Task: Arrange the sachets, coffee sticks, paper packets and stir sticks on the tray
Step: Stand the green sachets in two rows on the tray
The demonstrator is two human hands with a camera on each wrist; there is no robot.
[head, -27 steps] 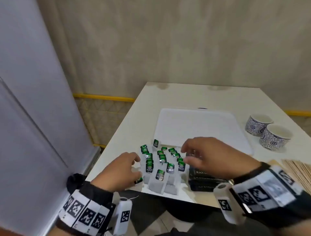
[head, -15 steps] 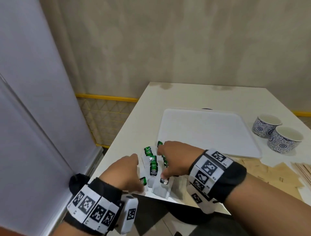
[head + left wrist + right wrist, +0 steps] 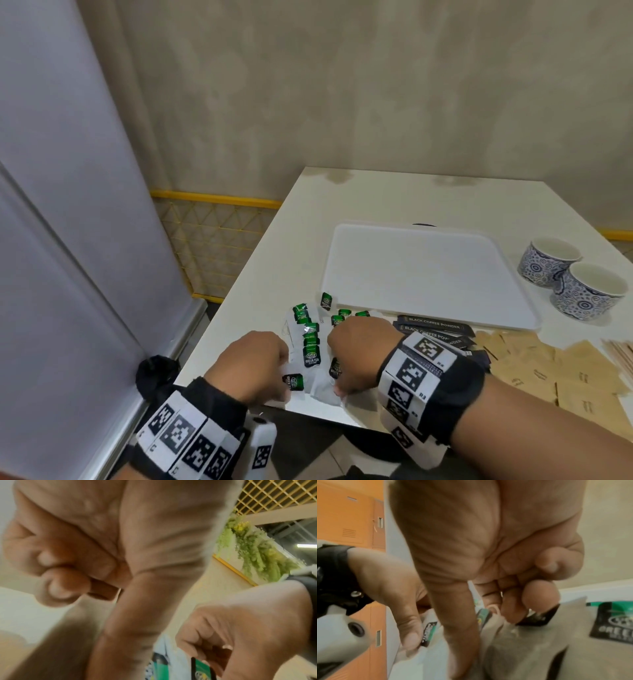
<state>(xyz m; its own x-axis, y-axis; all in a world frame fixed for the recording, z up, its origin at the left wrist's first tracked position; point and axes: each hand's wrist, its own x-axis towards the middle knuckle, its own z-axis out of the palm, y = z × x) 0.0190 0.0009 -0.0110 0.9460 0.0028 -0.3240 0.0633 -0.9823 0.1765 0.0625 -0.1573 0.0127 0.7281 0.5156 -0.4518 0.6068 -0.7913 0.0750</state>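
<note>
Just short of the tray's (image 3: 428, 274) near-left corner: both hands closing on the sachets (image 3: 310, 346). Left hand (image 3: 251, 365) pinching one; right hand (image 3: 358, 353) gripping several, nearer the tray

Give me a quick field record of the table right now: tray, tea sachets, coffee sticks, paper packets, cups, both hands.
tray: white, nothing on it
tea sachets: green-tagged pile at the near table edge, off the tray
coffee sticks: black, just in front of the tray
paper packets: brown, right of the sticks
cups: two, right of the tray
left hand: pinching a sachet
right hand: fingers curled on the pile
</note>
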